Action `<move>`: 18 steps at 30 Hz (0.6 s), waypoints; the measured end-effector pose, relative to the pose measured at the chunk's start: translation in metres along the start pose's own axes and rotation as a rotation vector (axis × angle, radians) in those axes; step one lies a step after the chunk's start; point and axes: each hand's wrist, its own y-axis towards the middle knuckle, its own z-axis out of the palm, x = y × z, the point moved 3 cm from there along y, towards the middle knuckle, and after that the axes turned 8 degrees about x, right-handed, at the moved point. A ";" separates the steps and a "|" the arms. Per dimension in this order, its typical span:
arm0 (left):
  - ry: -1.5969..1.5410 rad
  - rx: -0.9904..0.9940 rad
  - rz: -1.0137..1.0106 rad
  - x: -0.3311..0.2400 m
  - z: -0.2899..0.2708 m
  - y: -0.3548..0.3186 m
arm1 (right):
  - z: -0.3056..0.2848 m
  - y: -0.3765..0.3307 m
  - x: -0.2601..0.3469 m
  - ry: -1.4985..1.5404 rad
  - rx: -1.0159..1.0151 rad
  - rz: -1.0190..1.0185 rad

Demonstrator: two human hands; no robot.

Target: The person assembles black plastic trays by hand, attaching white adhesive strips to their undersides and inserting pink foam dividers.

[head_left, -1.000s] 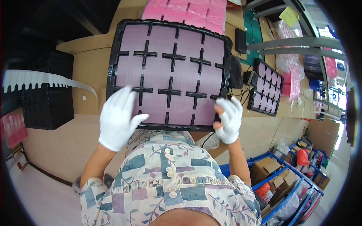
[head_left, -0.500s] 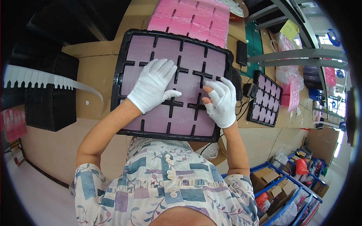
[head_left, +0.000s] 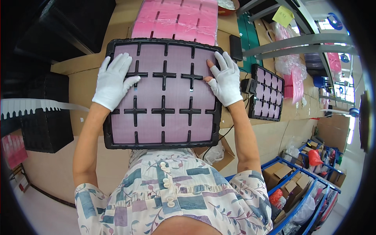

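Note:
A black plastic tray (head_left: 163,145) with several cross-shaped dividers lies in front of me, its near edge at my waist. Flat translucent purple-pink sheets (head_left: 177,94) fill its compartments. My left hand (head_left: 113,82), in a white glove, rests over the tray's left side with fingers stretched out and thumb pointing inward. Over the right rim is my right hand (head_left: 225,80), gloved too, with bare thumb and index tips showing. Its fingers are spread, and nothing shows in either hand.
Behind the tray sits a wrapped pink stack (head_left: 176,19). To the right are a smaller filled black tray (head_left: 267,93), a black device with cables (head_left: 248,85) and grey metal rails (head_left: 297,45). Black crates (head_left: 51,113) stand left; a blue rack with boxes (head_left: 290,180) is lower right.
The tray has turned from a slant to nearly square with me. My left hand has moved from its middle to the left side; my right hand has gone to the right rim, fingers more spread.

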 end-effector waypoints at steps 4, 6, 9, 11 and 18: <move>0.048 0.014 -0.068 0.004 0.003 0.010 | 0.000 0.004 -0.003 0.145 -0.072 0.047; 0.062 0.004 -0.090 0.003 0.005 0.008 | -0.002 0.006 0.002 0.144 -0.082 0.068; 0.231 -0.089 -0.221 0.012 0.000 0.012 | -0.003 0.009 0.008 0.157 -0.103 0.076; 0.136 -0.176 -0.222 0.020 -0.004 0.007 | 0.007 0.001 -0.001 0.408 -0.191 0.208; -1.138 0.038 -0.528 0.043 0.027 -0.093 | -0.001 -0.069 0.014 0.616 0.035 0.523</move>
